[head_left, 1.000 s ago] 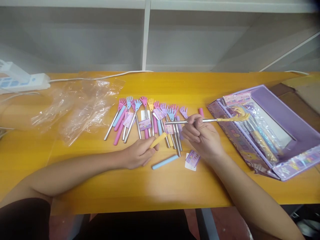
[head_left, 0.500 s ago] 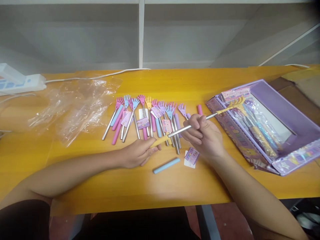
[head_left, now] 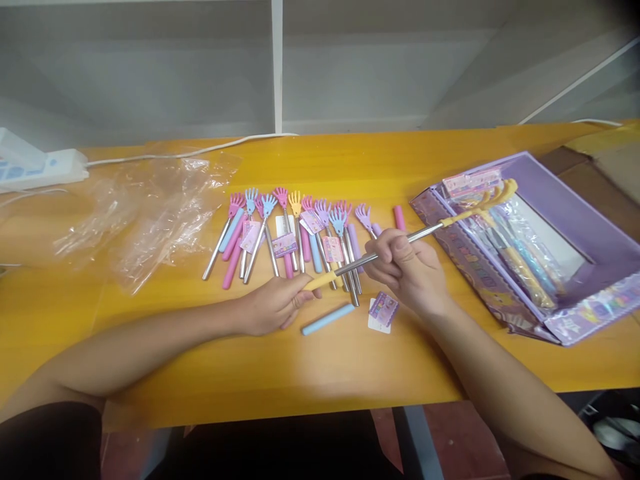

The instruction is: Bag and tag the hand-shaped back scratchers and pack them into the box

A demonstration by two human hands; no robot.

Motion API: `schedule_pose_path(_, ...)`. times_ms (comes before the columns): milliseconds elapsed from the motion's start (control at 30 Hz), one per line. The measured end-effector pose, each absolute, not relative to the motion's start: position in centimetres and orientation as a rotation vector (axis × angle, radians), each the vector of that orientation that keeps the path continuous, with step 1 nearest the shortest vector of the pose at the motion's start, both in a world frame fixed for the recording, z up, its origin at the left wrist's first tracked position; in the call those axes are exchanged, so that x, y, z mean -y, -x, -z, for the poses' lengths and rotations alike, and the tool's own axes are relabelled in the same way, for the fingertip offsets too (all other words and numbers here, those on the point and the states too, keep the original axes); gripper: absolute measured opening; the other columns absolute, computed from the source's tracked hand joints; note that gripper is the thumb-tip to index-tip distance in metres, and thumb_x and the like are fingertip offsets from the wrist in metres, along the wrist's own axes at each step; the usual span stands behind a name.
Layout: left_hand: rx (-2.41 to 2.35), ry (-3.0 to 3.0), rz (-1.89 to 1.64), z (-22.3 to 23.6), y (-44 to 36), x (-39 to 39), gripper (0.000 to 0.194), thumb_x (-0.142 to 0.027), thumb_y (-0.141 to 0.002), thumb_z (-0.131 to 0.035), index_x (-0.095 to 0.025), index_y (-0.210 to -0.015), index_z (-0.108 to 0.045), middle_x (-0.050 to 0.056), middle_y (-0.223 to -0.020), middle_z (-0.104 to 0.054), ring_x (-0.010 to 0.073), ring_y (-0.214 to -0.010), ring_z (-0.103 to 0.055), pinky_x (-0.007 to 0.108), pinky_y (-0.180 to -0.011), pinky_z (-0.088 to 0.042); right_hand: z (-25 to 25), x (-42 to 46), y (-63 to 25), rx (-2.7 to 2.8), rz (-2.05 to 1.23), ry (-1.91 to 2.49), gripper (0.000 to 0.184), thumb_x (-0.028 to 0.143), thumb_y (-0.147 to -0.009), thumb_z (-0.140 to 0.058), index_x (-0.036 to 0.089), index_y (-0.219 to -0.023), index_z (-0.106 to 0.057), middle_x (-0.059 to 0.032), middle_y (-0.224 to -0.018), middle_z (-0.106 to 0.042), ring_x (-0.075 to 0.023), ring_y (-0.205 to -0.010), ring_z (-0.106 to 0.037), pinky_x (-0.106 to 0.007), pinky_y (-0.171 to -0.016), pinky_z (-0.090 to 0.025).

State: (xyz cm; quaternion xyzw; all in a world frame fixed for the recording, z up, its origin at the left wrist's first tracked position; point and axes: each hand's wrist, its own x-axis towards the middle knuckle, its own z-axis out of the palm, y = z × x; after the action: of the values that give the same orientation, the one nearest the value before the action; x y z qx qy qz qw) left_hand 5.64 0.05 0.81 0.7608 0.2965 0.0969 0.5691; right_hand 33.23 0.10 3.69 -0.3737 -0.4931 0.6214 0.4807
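My left hand pinches the yellow grip sleeve at the near end of a telescopic back scratcher. My right hand is closed round its metal rod. The rod slants up to the right, and its yellow claw head hovers over the purple box. A loose blue grip sleeve and a small paper tag lie on the yellow table between my hands.
A row of several pink, blue, purple and yellow hand-shaped scratchers lies behind my hands. Crumpled clear plastic bags sit at the left, a white power strip at the far left. The purple box holds bagged scratchers.
The rod and the yellow sleeve were apart; now the rod's end sits in the sleeve. The claw head has risen and moved right over the box.
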Motion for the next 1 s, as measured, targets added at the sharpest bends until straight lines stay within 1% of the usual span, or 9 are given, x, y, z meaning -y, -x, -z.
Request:
schedule_pose_path(267,-0.680,-1.781,-0.248,-0.9,-5.8,0.0,0.041,-0.047,-0.117,-0.029,-0.017,-0.120,-0.058,-0.008,-0.053,-0.055,0.0155,-0.051,-0.060,0.030,-0.066,-0.053,-2.3,0.3,-32.8,1.261,-1.601,0.875,0.042,0.057,-0.106,-0.059,0.023,-0.082,-0.056,0.0098,-0.059,-0.024,-0.0085,-0.045,-0.020,-0.025,-0.045,-0.015)
schedule_pose_path(367,-0.678,-1.790,-0.244,-1.0,-5.9,-0.1,0.041,-0.052,-0.115,-0.032,-0.020,-0.106,-0.056,-0.008,-0.053,-0.054,0.0154,-0.050,-0.058,0.030,-0.065,-0.050,-2.0,0.6,-32.5,1.301,-1.648,0.841,0.040,0.055,-0.108,-0.057,0.022,-0.085,-0.058,0.0097,-0.057,-0.027,-0.0085,-0.045,-0.024,-0.025,-0.045,-0.018)
schedule_pose_path(433,-0.679,-1.785,-0.233,-1.1,-5.9,-0.1,0.042,-0.055,-0.115,-0.034,-0.022,-0.095,-0.050,-0.008,-0.053,-0.053,0.0152,-0.051,-0.058,0.029,-0.064,-0.048,-1.9,0.8,-32.3,1.344,-1.674,0.842,0.038,0.052,-0.109,-0.056,0.021,-0.086,-0.060,0.0090,-0.057,-0.032,-0.0086,-0.046,-0.027,-0.025,-0.046,-0.020)
schedule_pose_path(533,-0.657,-1.790,-0.234,-1.3,-5.9,-0.1,0.043,-0.055,-0.115,-0.035,-0.023,-0.088,-0.045,-0.008,-0.055,-0.053,0.0146,-0.051,-0.057,0.028,-0.064,-0.046,-2.0,1.2,-31.9,1.395,-1.731,0.840,0.037,0.051,-0.109,-0.057,0.020,-0.088,-0.062,0.0071,-0.061,-0.040,-0.0090,-0.048,-0.033,-0.026,-0.048,-0.024)
schedule_pose_path(667,-0.612,-1.716,-0.270,-1.4,-5.8,-0.2,0.049,-0.059,-0.114,-0.034,-0.020,-0.090,-0.053,-0.007,-0.053,-0.052,0.0129,-0.049,-0.055,0.026,-0.062,-0.047,-2.1,1.7,-31.4,1.429,-1.798,0.820,0.037,0.051,-0.109,-0.057,0.019,-0.091,-0.063,0.0064,-0.063,-0.041,-0.0096,-0.050,-0.036,-0.026,-0.050,-0.028)
schedule_pose_path(733,-0.626,-1.562,-0.269,-1.3,-5.8,-0.2,0.053,-0.062,-0.113,-0.032,-0.019,-0.092,-0.056,-0.007,-0.050,-0.051,0.0126,-0.046,-0.056,0.024,-0.056,-0.047,-2.0,1.8,-31.4,1.485,-1.816,0.822,0.035,0.049,-0.110,-0.057,0.019,-0.094,-0.065,0.0048,-0.067,-0.045,-0.0099,-0.054,-0.040,-0.026,-0.053,-0.032)
schedule_pose_path(800,-0.653,-1.401,-0.312,-1.1,-5.8,-0.3,0.052,-0.061,-0.113,-0.031,-0.018,-0.100,-0.056,-0.007,-0.050,-0.053,0.0136,-0.045,-0.061,0.022,-0.050,-0.047,-2.0,2.0,-31.4,1.534,-1.839,0.806,0.033,0.047,-0.109,-0.058,0.019,-0.096,-0.067,0.0031,-0.071,-0.049,-0.0100,-0.057,-0.043,-0.026,-0.055,-0.035)
schedule_pose_path(900,-0.677,-1.233,-0.416,-0.7,-6.0,-0.3,0.039,-0.057,-0.114,-0.036,-0.020,-0.115,-0.050,-0.003,-0.068,-0.067,0.0138,-0.046,-0.067,0.021,-0.045,-0.050,-1.7,2.1,-31.4,1.515,-1.850,0.773,0.033,0.048,-0.108,-0.060,0.018,-0.095,-0.069,0.0027,-0.071,-0.050,-0.0098,-0.056,-0.043,-0.026,-0.053,-0.035)
schedule_pose_path(1000,-0.629,-1.122,-0.440,-0.5,-6.1,-0.3,0.029,-0.051,-0.113,-0.042,-0.022,-0.111,-0.046,0.003,-0.087,-0.073,0.0132,-0.050,-0.069,0.020,-0.042,-0.050,-1.6,1.8,-31.5,1.364,-1.745,0.782,0.036,0.049,-0.108,-0.060,0.019,-0.089,-0.068,0.0056,-0.062,-0.041,-0.0089,-0.049,-0.034,-0.025,-0.047,-0.026)
